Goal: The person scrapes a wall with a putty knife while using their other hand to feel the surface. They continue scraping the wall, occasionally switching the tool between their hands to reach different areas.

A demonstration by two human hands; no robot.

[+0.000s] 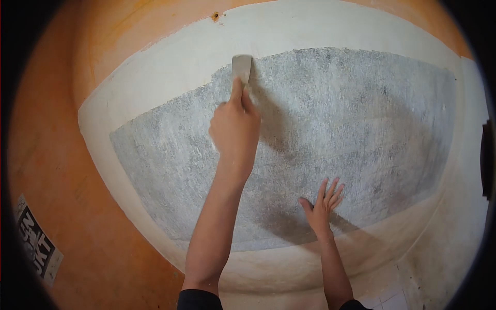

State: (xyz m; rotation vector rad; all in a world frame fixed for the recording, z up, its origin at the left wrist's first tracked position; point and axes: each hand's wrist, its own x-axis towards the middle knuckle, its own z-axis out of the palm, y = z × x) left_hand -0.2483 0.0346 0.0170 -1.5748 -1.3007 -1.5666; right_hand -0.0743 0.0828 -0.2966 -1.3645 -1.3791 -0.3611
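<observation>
My left hand [235,126] is closed around a putty knife, its index finger stretched up along the tool. The flat metal blade [242,67] points upward and lies over the upper edge of a rough grey patch [351,124] on the wall, overlapping the off-white band [181,64] above it. The handle is mostly hidden inside my fingers. Lower and to the right, my right hand [321,209] has its fingers spread, palm toward the grey patch, and appears to rest on it. It holds nothing.
Orange wall [93,206] borders the pale band on the left and top. A small hole [215,16] shows near the top. At lower left is a black-and-white sticker with lettering [37,240]. A dark object [486,160] juts in at the right edge.
</observation>
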